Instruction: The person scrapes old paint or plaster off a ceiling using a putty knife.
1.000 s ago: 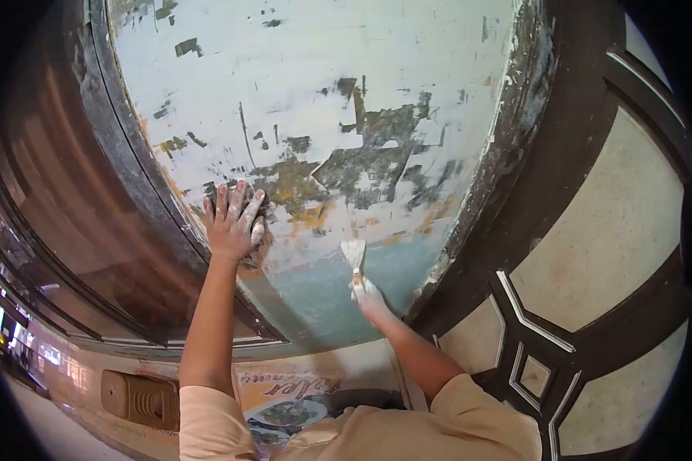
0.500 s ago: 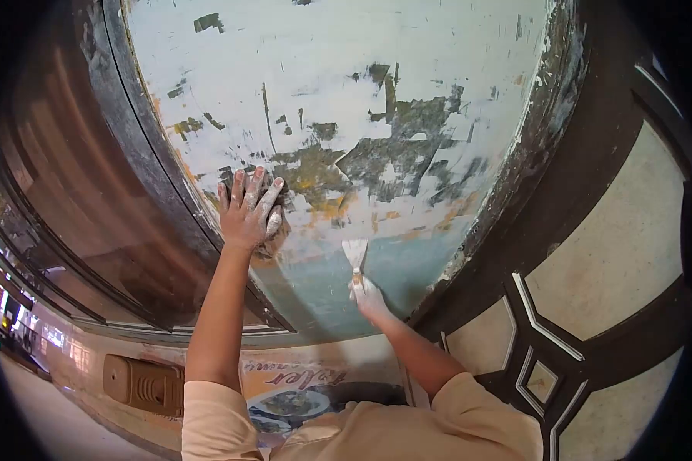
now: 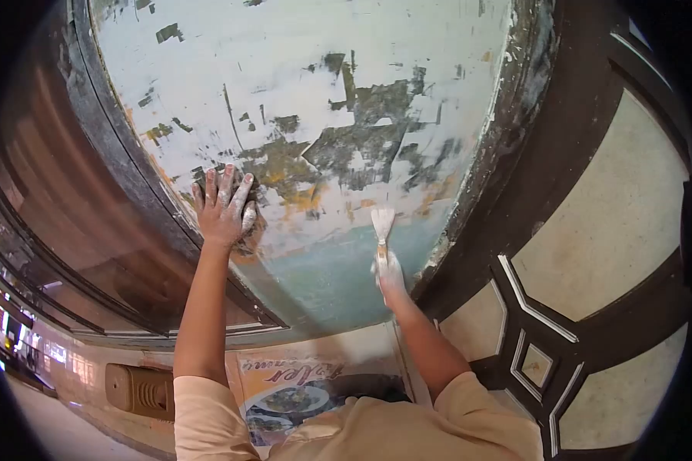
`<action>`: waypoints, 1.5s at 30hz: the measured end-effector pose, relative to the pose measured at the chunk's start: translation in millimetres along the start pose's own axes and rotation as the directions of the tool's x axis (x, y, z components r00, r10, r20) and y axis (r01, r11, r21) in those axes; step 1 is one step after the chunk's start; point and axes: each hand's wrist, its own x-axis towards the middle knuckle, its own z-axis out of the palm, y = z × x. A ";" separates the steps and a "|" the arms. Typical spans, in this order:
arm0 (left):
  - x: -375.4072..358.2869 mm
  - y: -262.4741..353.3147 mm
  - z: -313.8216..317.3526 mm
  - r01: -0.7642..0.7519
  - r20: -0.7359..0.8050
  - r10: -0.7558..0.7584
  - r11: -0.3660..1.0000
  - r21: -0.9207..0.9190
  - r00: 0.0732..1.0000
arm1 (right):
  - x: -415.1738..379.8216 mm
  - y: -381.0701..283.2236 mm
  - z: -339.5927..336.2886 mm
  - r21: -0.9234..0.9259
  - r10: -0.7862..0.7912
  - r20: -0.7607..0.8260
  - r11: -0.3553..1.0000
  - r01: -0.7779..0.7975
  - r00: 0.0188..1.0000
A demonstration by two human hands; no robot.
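Note:
A tall panel (image 3: 300, 84) fills the middle of the view, white and patchy with dark and orange spots above a pale green band. My left hand (image 3: 224, 209) lies against its left side with the fingers spread, whitish residue on the fingers. Low on the right, my right hand (image 3: 389, 274) is wrapped round the handle of a scraper (image 3: 382, 223). The scraper's whitish blade points up, near the line where the white area meets the green. Whether the blade touches the surface cannot be told.
Dark framing (image 3: 515, 146) edges the panel on the right, beside a brown door with cream insets (image 3: 600, 215). Glossy brown glazing (image 3: 92, 207) stands at the left. Below are a brown moulded object (image 3: 140, 390) and a printed sheet (image 3: 304, 375) with food pictures.
The view has shifted, so the panel appears further left. My right hand has moved right and up along the panel with the scraper. My left hand stays on the same patch.

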 end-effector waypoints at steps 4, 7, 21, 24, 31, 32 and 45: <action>-0.7 -1.1 3.0 0.023 -0.007 -0.023 1.000 0.003 1.000 | -4.1 20.7 -31.0 0.024 0.140 -0.099 0.990 -0.138 0.985; -1.6 1.2 1.3 0.045 0.050 -0.047 0.998 0.031 0.998 | 3.4 -51.0 -25.3 0.059 -0.124 -0.074 0.990 0.129 0.989; 51.9 107.2 3.1 0.050 0.084 -0.043 0.996 -0.078 0.996 | 39.2 13.7 -77.5 0.002 -0.068 0.072 0.998 0.068 0.995; 77.4 157.2 16.9 -0.001 0.018 0.004 0.989 -0.149 1.000 | 39.6 -58.7 -61.7 -0.083 -0.139 0.062 0.986 0.144 0.988; 79.0 179.5 39.4 -0.006 -0.123 -0.005 0.996 -0.090 0.992 | 25.8 73.0 -107.5 -0.203 -0.103 0.121 0.971 0.126 0.987; 79.2 179.1 39.8 -0.007 -0.125 -0.005 0.996 -0.092 0.992 | 26.5 74.2 -104.6 -0.205 -0.066 0.076 0.975 0.080 0.995; 76.6 178.7 38.5 -0.001 -0.100 -0.008 0.996 -0.089 0.995 | 49.5 60.1 -125.7 -0.029 0.086 0.024 0.996 -0.085 0.996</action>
